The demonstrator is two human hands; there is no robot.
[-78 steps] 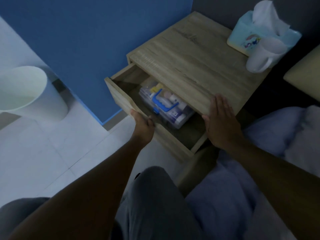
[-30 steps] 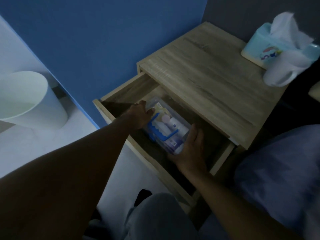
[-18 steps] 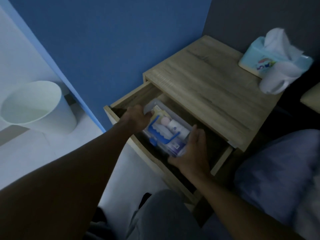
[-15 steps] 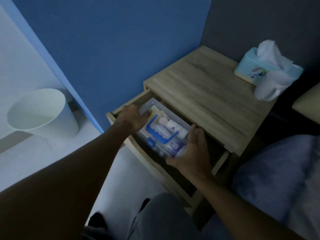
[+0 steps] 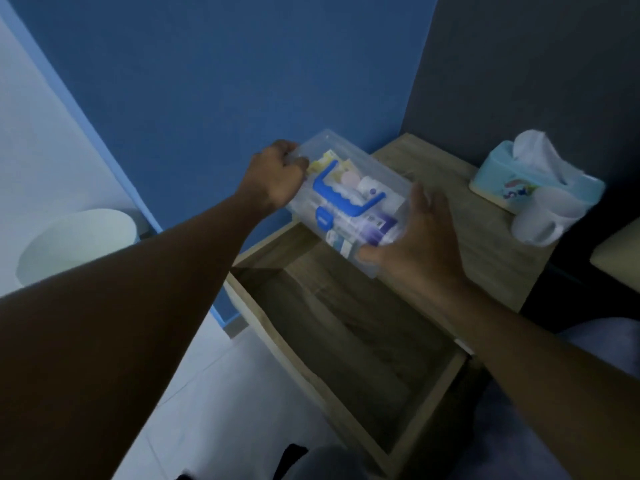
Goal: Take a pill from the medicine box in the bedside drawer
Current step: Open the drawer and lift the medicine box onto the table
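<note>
The clear plastic medicine box (image 5: pixel 360 174) with a blue handle and latch is up in the air, tilted, above the drawer's back edge. Bottles and packets show through its lid. My left hand (image 5: pixel 277 174) grips its far left end. My right hand (image 5: pixel 419 244) holds its near right end from below. The wooden bedside drawer (image 5: pixel 346 341) stands pulled out beneath, its inside bare.
On the nightstand top (image 5: pixel 485 244) at the back right stand a light blue tissue box (image 5: pixel 512 181) and a white mug (image 5: pixel 543 216). A white bin (image 5: pixel 76 244) sits on the floor at left. Blue wall behind; bedding at lower right.
Both hands closed on the medicine box inside the drawer and lifted it up and out; it now hangs above the drawer.
</note>
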